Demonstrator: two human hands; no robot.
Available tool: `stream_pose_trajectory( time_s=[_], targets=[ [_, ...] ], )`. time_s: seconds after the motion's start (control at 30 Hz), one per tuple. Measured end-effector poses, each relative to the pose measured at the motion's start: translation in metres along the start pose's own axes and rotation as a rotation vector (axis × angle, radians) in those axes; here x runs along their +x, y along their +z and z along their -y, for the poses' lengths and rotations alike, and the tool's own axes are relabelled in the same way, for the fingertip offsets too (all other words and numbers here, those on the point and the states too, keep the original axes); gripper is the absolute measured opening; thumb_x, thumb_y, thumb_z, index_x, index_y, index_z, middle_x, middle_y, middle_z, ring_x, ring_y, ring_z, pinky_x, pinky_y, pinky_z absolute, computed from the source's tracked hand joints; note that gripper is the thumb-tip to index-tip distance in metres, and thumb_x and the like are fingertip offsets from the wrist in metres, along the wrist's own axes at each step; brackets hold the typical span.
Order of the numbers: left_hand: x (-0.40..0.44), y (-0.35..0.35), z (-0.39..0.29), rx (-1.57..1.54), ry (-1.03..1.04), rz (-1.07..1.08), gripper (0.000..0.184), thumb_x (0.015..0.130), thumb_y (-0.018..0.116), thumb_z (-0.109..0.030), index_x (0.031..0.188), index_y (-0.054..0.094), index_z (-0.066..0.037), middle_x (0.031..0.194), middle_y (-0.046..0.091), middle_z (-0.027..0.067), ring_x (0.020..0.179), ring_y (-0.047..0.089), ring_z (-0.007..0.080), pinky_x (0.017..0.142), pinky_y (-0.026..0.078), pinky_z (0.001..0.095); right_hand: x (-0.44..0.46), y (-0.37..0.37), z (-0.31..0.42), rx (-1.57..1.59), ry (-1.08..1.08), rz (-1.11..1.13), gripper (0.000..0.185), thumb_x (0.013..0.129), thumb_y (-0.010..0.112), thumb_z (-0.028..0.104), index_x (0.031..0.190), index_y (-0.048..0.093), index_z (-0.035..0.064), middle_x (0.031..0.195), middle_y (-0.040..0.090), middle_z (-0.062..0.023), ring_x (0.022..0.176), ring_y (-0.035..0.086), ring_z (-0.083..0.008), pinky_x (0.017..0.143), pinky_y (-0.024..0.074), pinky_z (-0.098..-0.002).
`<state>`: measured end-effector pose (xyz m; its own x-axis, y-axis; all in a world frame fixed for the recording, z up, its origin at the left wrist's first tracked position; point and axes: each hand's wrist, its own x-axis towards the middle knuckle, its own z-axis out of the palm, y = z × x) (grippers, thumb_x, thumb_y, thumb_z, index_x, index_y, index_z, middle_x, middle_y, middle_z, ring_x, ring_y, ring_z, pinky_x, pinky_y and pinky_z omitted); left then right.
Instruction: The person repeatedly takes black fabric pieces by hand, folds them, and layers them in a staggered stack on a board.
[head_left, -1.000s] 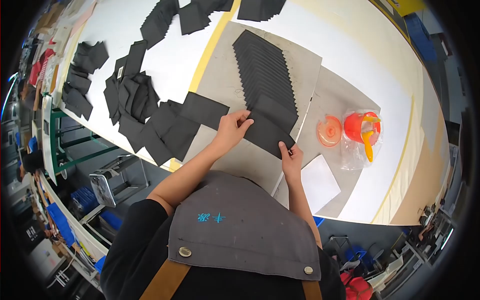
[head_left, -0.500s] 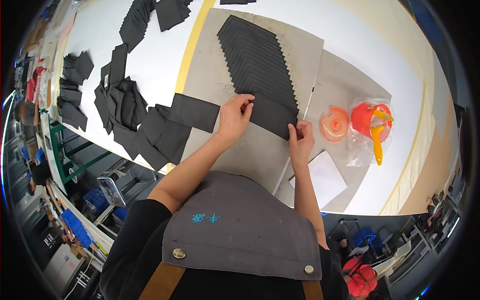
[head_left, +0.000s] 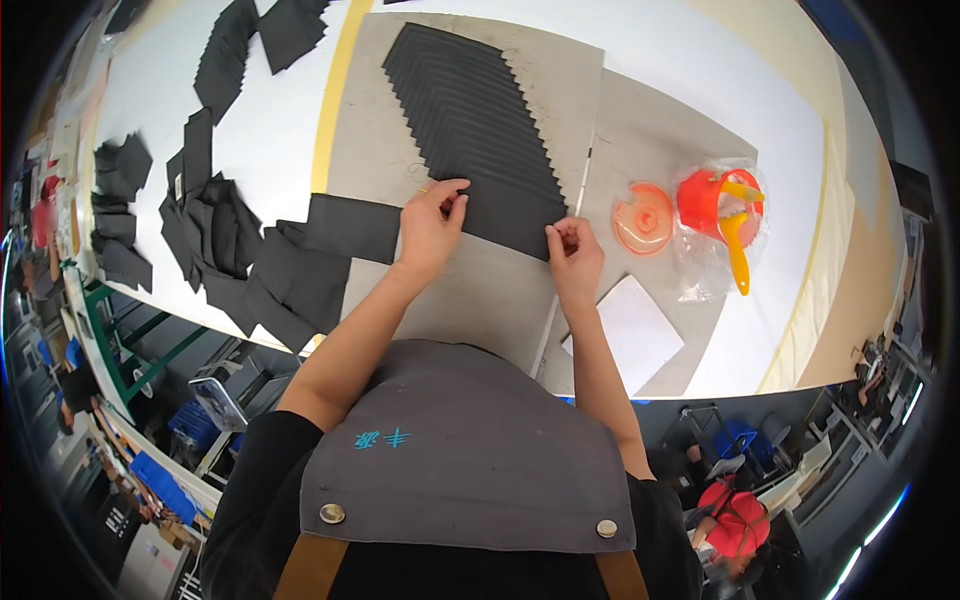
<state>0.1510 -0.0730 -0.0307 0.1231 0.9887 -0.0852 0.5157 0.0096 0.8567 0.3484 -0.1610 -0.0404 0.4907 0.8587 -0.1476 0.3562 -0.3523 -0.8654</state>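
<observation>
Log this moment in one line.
left hand: at front black piece, left edge | right hand: same piece, right edge | overlapping row: extends beyond

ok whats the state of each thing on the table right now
Black row: fanned, overlapping
Front black piece: flat, left hand and right hand at its edges
Black heap: jumbled
Red tub: open
Clear bag: crumpled around tub
Orange lid: off, flat
Lower yellow handle: tilted, sticking out of tub
White sheet: flat

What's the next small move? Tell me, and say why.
Probably shift the left hand to the loose black piece beside it: the front piece already lies against the fanned row, and the loose one looks within easy reach.
</observation>
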Motion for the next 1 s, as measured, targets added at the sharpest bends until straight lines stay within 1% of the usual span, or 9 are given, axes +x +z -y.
stream_pose_trajectory(
  time_s=[0.13, 0.47, 0.57, 0.6, 0.7, 0.77, 0.83, 0.9, 1.0],
  targets=[
    [0.0003, -0.0001, -0.0009, 0.012, -0.027, 0.012, 0.020, 0.084, 0.069, -0.003, 0.102, 0.072, -0.009, 0.077, 0.061, 0.0062, 0.063, 0.058, 0.0178, 0.059, 0.048, 0.0302, 0.0018, 0.0008, -0.0005, -0.024, 0.004, -0.007, 0.011, 0.085, 0.072, 0.008, 0.093, 0.065, 0.0064, 0.073, 0.062, -0.0030, 0.060, 0.056, -0.0113, 0.057, 0.0455, -0.0256],
    [0.0008, 0.0008, 0.0030, -0.001, 0.029, -0.007, 0.018, 0.084, 0.069, -0.004, 0.101, 0.072, -0.009, 0.078, 0.061, 0.0062, 0.063, 0.058, 0.0181, 0.059, 0.048, 0.0304, 0.0032, 0.0006, 0.0046, -0.046, -0.032, 0.010, 0.011, 0.085, 0.071, 0.006, 0.095, 0.066, 0.0059, 0.072, 0.060, -0.0035, 0.059, 0.055, -0.0113, 0.056, 0.0451, -0.0259],
    [0.0004, 0.0012, 0.0053, -0.009, 0.012, -0.005, 0.018, 0.084, 0.069, -0.005, 0.101, 0.072, -0.009, 0.079, 0.062, 0.0066, 0.063, 0.059, 0.0183, 0.059, 0.049, 0.0306, 0.0032, 0.0008, 0.0058, -0.046, 0.004, 0.020, 0.011, 0.085, 0.071, 0.005, 0.095, 0.066, 0.0059, 0.072, 0.059, -0.0030, 0.058, 0.054, -0.0110, 0.056, 0.0449, -0.0253],
    [0.0001, 0.0022, 0.0048, -0.018, 0.034, -0.027, 0.020, 0.084, 0.070, 0.000, 0.102, 0.072, -0.008, 0.076, 0.058, 0.0044, 0.059, 0.053, 0.0130, 0.055, 0.045, 0.0254, 0.0036, 0.0007, 0.0062, -0.049, -0.005, 0.016, 0.011, 0.086, 0.071, 0.006, 0.096, 0.066, 0.0051, 0.071, 0.059, -0.0014, 0.059, 0.052, -0.0091, 0.056, 0.0438, -0.0238],
    [-0.0003, 0.0024, 0.0046, -0.007, 0.029, -0.025, 0.020, 0.084, 0.070, -0.001, 0.102, 0.072, -0.008, 0.077, 0.058, 0.0049, 0.059, 0.053, 0.0136, 0.056, 0.045, 0.0259, 0.0033, -0.0002, 0.0072, -0.072, -0.005, 0.018, 0.012, 0.087, 0.071, 0.006, 0.097, 0.066, 0.0044, 0.071, 0.058, 0.0003, 0.060, 0.051, -0.0074, 0.056, 0.0428, -0.0223],
    [-0.0003, 0.0029, 0.0040, -0.002, 0.027, -0.026, 0.020, 0.084, 0.070, -0.001, 0.102, 0.072, -0.008, 0.077, 0.058, 0.0052, 0.059, 0.053, 0.0139, 0.056, 0.046, 0.0262, 0.0033, -0.0001, 0.0079, -0.075, -0.015, 0.006, 0.011, 0.086, 0.070, 0.005, 0.097, 0.066, 0.0054, 0.072, 0.059, -0.0028, 0.059, 0.053, -0.0109, 0.057, 0.0450, -0.0254],
    [-0.0001, 0.0016, 0.0015, 0.000, 0.025, -0.024, 0.020, 0.084, 0.070, -0.001, 0.102, 0.072, -0.007, 0.077, 0.059, 0.0055, 0.059, 0.054, 0.0142, 0.056, 0.046, 0.0265, 0.0032, 0.0004, 0.0075, -0.080, -0.013, 0.002, 0.012, 0.086, 0.070, 0.006, 0.097, 0.066, 0.0054, 0.073, 0.059, -0.0029, 0.059, 0.053, -0.0110, 0.057, 0.0450, -0.0255],
    [-0.0002, 0.0000, -0.0009, 0.017, 0.002, -0.001, 0.018, 0.084, 0.069, -0.004, 0.101, 0.072, -0.008, 0.081, 0.063, 0.0067, 0.064, 0.059, 0.0192, 0.060, 0.049, 0.0317, 0.0029, 0.0006, 0.0056, -0.087, -0.010, -0.005, 0.012, 0.086, 0.070, 0.006, 0.097, 0.066, 0.0054, 0.073, 0.059, -0.0031, 0.059, 0.053, -0.0111, 0.057, 0.0451, -0.0257],
    [0.0002, 0.0008, 0.0001, 0.029, -0.016, 0.008, 0.018, 0.084, 0.069, -0.004, 0.101, 0.072, -0.008, 0.081, 0.063, 0.0068, 0.064, 0.060, 0.0191, 0.061, 0.050, 0.0319, 0.0024, 0.0011, 0.0038, -0.065, -0.013, -0.005, 0.013, 0.085, 0.071, 0.006, 0.097, 0.066, 0.0056, 0.073, 0.059, -0.0031, 0.059, 0.053, -0.0114, 0.057, 0.0452, -0.0258]
  ],
)
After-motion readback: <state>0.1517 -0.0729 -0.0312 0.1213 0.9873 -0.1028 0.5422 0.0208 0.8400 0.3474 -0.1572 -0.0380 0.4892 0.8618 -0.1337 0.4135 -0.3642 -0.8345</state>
